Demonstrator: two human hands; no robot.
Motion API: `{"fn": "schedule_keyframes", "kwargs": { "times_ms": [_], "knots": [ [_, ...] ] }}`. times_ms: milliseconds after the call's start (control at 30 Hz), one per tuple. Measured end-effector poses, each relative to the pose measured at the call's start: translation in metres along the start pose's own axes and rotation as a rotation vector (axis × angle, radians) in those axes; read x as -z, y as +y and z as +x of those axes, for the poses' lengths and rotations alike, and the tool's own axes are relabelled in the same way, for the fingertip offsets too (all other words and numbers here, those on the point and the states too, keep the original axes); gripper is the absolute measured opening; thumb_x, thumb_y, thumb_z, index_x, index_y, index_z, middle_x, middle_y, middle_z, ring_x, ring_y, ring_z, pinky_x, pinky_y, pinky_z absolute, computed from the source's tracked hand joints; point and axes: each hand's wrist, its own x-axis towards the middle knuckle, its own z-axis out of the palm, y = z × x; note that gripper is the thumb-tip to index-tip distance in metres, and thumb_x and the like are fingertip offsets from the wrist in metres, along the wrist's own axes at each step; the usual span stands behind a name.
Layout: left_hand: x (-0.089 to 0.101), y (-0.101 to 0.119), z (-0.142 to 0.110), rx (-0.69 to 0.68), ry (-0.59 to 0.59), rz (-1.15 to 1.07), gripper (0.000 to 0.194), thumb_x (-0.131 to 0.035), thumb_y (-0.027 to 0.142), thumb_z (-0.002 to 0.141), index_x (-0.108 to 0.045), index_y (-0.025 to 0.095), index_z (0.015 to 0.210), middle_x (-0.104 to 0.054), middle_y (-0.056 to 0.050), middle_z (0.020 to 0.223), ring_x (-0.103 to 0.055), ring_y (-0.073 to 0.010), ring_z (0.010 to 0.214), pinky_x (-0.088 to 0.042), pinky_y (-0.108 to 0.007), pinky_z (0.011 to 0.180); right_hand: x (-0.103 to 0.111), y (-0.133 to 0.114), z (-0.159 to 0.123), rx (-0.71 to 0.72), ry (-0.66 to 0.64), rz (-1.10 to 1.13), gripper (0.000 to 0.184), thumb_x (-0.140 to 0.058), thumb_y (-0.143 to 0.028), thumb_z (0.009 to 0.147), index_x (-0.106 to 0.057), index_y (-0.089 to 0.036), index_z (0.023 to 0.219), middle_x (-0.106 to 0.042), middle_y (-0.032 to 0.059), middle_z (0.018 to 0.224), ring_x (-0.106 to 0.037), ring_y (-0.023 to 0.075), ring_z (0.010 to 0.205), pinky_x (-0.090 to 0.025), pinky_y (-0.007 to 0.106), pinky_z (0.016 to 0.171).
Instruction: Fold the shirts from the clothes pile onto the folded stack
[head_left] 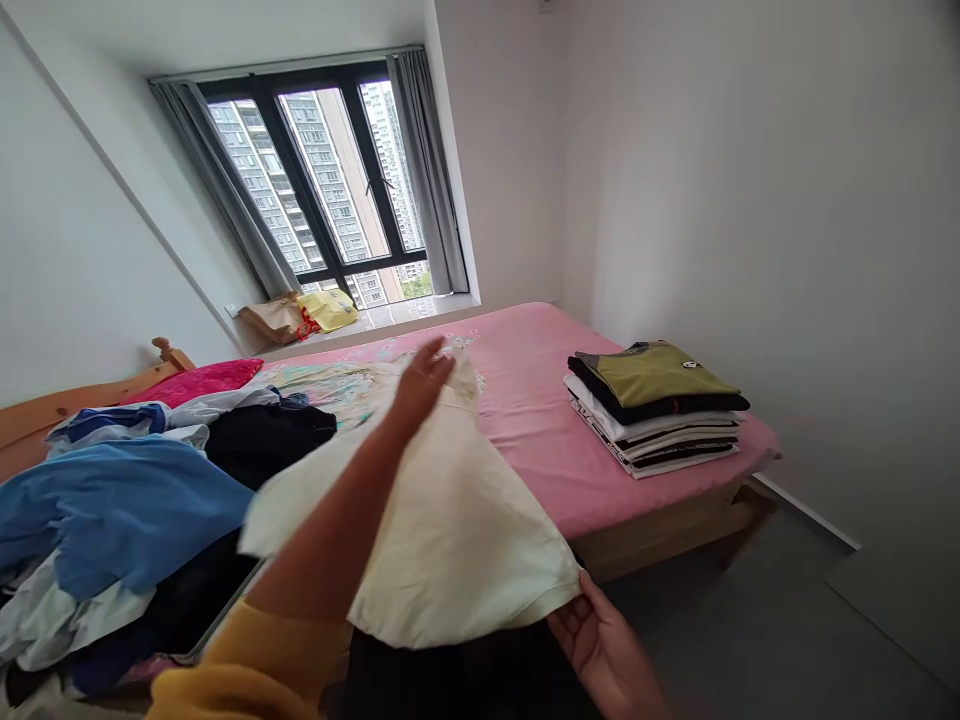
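two hands stretch the cream shirt [450,520] flat over the bed [540,420]: your left hand [424,385] lies open on it, your right hand [604,650] pinches its hem.

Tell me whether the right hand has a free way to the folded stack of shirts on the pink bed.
Probably yes, once it lets go: the right hand now holds the cream garment's hem. Between it and the folded stack lies only bare pink sheet, though the stack sits far across the bed, so a lean looks needed.
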Motion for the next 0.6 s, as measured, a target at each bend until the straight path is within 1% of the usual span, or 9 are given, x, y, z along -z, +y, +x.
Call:
{"fn": "schedule_keyframes", "kwargs": {
  "times_ms": [33,100,167,233,300,333,400,467,600],
  "knots": [
    [-0.016,-0.012,-0.027,-0.006,-0.122,0.052,0.039,-0.058,0.036,0.081,-0.057,0.017,0.115,-0.058,-0.010,0.122,-0.053,-0.0231,0.113,-0.041,-0.045,0.098,0.008,-0.004,0.009,0.008,0.057,0.022,0.021,-0.067,-0.020,0.075,-0.059,-0.018,0.094,-0.071,-0.0001,0.081,-0.067,0.0145,0.072,-0.055,0.028,0.065],
    [-0.042,-0.038,-0.098,-0.016,-0.303,0.121,0.035,-0.059,0.032,0.079,-0.060,0.020,0.111,-0.058,-0.009,0.124,-0.049,-0.0221,0.120,-0.036,-0.043,0.104,0.024,-0.008,0.023,0.007,0.125,0.031,0.016,-0.063,-0.016,0.078,-0.057,-0.018,0.093,-0.071,-0.0002,0.076,-0.067,0.0146,0.068,-0.055,0.028,0.061],
    [-0.059,-0.060,-0.179,0.098,-0.415,0.127,0.036,-0.059,0.029,0.077,-0.060,0.021,0.112,-0.055,-0.009,0.128,-0.049,-0.0225,0.120,-0.040,-0.041,0.102,0.035,-0.010,0.030,-0.001,0.159,0.019,0.013,-0.059,-0.014,0.079,-0.056,-0.017,0.092,-0.070,0.0004,0.074,-0.067,0.0148,0.066,-0.056,0.029,0.061],
    [-0.068,-0.074,-0.249,0.229,-0.479,0.137,0.045,-0.063,0.027,0.073,-0.057,0.023,0.117,-0.052,-0.010,0.130,-0.048,-0.0246,0.121,-0.041,-0.042,0.102,0.038,-0.008,0.030,-0.017,0.164,0.003,0.014,-0.059,-0.013,0.078,-0.056,-0.017,0.092,-0.070,0.0009,0.074,-0.067,0.0152,0.066,-0.056,0.029,0.061],
    [-0.073,-0.078,-0.295,0.282,-0.471,0.160,0.061,-0.065,0.020,0.068,-0.049,0.023,0.126,-0.048,-0.010,0.135,-0.044,-0.0258,0.125,-0.037,-0.045,0.104,0.034,-0.002,0.026,-0.035,0.136,-0.020,0.018,-0.061,-0.013,0.076,-0.056,-0.017,0.093,-0.071,0.0013,0.075,-0.067,0.0159,0.067,-0.056,0.031,0.063],
    [-0.075,-0.078,-0.308,0.279,-0.447,0.174,0.067,-0.065,0.017,0.067,-0.045,0.023,0.130,-0.046,-0.010,0.137,-0.042,-0.0260,0.126,-0.036,-0.046,0.105,0.030,0.002,0.022,-0.044,0.114,-0.033,0.020,-0.063,-0.014,0.075,-0.056,-0.018,0.094,-0.071,0.0015,0.076,-0.067,0.0164,0.067,-0.056,0.032,0.063],
    [-0.079,-0.074,-0.316,0.240,-0.372,0.204,0.069,-0.060,0.012,0.067,-0.042,0.022,0.132,-0.046,-0.010,0.136,-0.042,-0.0256,0.125,-0.035,-0.047,0.105,0.021,0.013,0.013,-0.058,0.076,-0.060,0.026,-0.067,-0.016,0.072,-0.056,-0.018,0.094,-0.071,0.0016,0.078,-0.067,0.0172,0.069,-0.056,0.032,0.063],
    [-0.082,-0.068,-0.309,0.199,-0.299,0.235,0.059,-0.053,0.007,0.068,-0.048,0.021,0.126,-0.053,-0.009,0.127,-0.048,-0.0244,0.116,-0.040,-0.046,0.099,0.013,0.022,0.004,-0.063,0.058,-0.081,0.029,-0.072,-0.018,0.068,-0.056,-0.018,0.092,-0.070,0.0012,0.076,-0.067,0.0164,0.068,-0.055,0.029,0.060],
    [-0.085,-0.054,-0.286,0.180,-0.215,0.235,0.038,-0.040,0.001,0.074,-0.060,0.021,0.099,-0.065,-0.005,0.097,-0.057,-0.0191,0.090,-0.046,-0.037,0.082,0.010,0.028,-0.006,-0.016,0.061,-0.123,0.027,-0.076,-0.023,0.063,-0.056,-0.018,0.081,-0.066,-0.0049,0.063,-0.062,0.0096,0.056,-0.050,0.020,0.052]
  ]
}}
